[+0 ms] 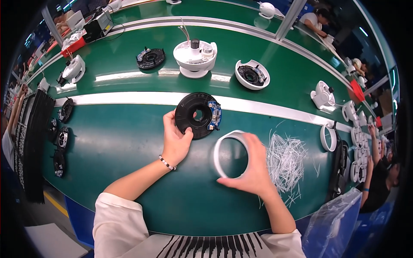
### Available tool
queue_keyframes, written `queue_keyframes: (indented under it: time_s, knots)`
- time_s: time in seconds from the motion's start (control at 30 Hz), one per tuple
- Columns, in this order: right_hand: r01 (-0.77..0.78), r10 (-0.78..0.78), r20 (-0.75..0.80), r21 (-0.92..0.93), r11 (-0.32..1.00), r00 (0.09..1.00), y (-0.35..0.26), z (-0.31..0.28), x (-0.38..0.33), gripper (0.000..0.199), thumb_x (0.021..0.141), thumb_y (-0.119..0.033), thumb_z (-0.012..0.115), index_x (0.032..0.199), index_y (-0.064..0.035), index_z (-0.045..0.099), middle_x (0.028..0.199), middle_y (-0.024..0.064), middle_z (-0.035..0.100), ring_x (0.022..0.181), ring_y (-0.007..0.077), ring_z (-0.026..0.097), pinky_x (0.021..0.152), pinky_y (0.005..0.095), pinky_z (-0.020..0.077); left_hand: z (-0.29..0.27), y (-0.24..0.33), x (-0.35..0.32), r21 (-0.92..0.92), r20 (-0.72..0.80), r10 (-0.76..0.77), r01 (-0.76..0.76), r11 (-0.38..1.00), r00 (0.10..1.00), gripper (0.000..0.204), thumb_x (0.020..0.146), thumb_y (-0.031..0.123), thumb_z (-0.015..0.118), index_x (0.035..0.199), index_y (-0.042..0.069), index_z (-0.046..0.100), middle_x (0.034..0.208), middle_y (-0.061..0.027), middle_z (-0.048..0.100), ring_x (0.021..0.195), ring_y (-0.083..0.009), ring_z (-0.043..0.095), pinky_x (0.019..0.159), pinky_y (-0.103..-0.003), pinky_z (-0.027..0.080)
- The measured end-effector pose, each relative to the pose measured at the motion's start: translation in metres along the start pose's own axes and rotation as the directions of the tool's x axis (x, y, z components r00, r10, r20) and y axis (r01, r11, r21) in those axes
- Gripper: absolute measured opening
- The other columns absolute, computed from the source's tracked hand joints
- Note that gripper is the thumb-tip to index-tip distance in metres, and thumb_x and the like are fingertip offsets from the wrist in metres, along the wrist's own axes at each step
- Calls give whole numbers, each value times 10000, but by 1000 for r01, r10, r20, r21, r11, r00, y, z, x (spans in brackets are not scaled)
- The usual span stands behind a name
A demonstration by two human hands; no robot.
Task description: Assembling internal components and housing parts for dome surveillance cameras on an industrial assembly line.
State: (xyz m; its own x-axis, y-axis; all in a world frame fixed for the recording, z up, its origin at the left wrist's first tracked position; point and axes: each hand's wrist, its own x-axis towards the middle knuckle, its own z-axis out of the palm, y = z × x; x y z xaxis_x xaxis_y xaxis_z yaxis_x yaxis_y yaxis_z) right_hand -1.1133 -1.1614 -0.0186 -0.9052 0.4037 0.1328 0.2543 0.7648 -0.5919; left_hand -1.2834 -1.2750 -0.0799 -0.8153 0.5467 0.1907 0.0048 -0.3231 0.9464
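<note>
My left hand (175,138) grips a round black plastic disc (187,112) with a hole in its middle, the thumb on its near rim. A small blue circuit board (214,112) sits on the disc's right side. In my right hand (257,165) is a white plastic ring (218,155), tilted, its thumb and fingers spread around the right side. Disc and ring are apart, both over the green bench. Just right of the ring lies a loose pile of thin white strips (286,161).
Beyond a pale rail, a white dome housing (195,64), a black disc (151,58) and a white bowl-shaped shell (262,84) stand on the green belt. Several black parts (63,138) lie at left. Another white ring (328,138) is at right. Other people work farther off.
</note>
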Motion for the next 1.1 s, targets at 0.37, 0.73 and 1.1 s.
queue_keyframes:
  time_s: [0.37,0.73,1.1]
  knots:
    - [58,259,-245,821,568,934,-11,20,9,988,561,-69,747,1280,-1,73,1215,170,286,1100,238,387,887,342,372,28,14,-32,-178,668,-88,273,945,739,805,719,-16,520,1304,92,-22,1303,-112,205,1212,-224,253,961,-396,281]
    - [7,89,-196,443,897,977,-19,44,6,1092,491,-344,792,1276,11,121,1311,238,129,1194,362,190,961,435,192,7,22,0,-327,636,-615,885,332,466,588,821,550,306,1183,94,392,1124,-114,463,1024,-236,467,844,-406,405]
    - [53,-7,-201,226,973,980,-50,46,11,1068,507,-356,780,1270,19,134,1305,261,116,1173,398,181,936,480,191,-7,26,-10,-350,631,-533,820,453,564,563,861,494,245,1221,72,342,1157,-127,444,1039,-229,466,807,-379,443]
